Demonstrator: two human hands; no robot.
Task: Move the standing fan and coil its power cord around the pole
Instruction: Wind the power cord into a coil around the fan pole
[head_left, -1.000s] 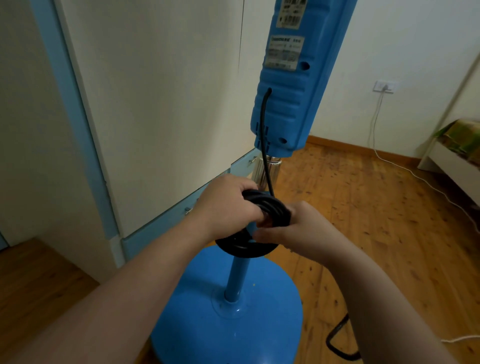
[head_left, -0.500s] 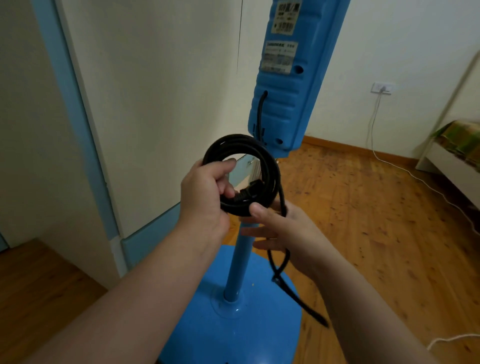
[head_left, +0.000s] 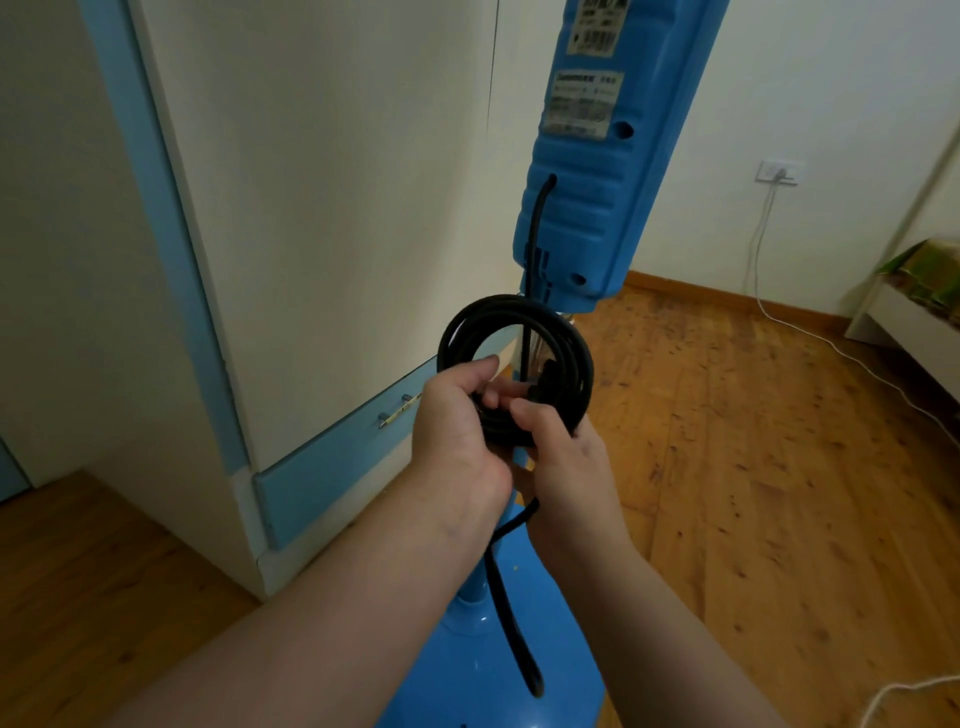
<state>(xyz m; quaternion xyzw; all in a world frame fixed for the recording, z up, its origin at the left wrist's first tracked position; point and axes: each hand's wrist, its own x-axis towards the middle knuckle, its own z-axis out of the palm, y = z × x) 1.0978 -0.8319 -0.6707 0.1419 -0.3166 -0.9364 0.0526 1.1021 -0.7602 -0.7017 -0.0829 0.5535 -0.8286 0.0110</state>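
Centre of the frame, both hands are on the power cord (head_left: 571, 348). It is gathered into a black coil of several turns, held upright in front of the fan pole (head_left: 474, 577), just below the blue control housing (head_left: 587, 182).

The left hand (head_left: 457, 436) grips the lower left of the coil, thumb lying over the top of the strands. The right hand (head_left: 566, 457) pinches the bottom of the bundle right beside it, thumb pressed across the cord, and the two hands touch.

One strand runs straight down from a hole in the housing and passes behind the ring. Another loose loop hangs below the hands, alongside the pole, its end dangling over the round blue base (head_left: 478, 675) at the bottom of the frame.

To the left stands a cream wardrobe (head_left: 311, 208) with blue trim and a drawer handle (head_left: 397, 410). At upper right, a wall socket (head_left: 777, 172) feeds a white cable (head_left: 831, 343) trailing across the wooden floor (head_left: 753, 467).
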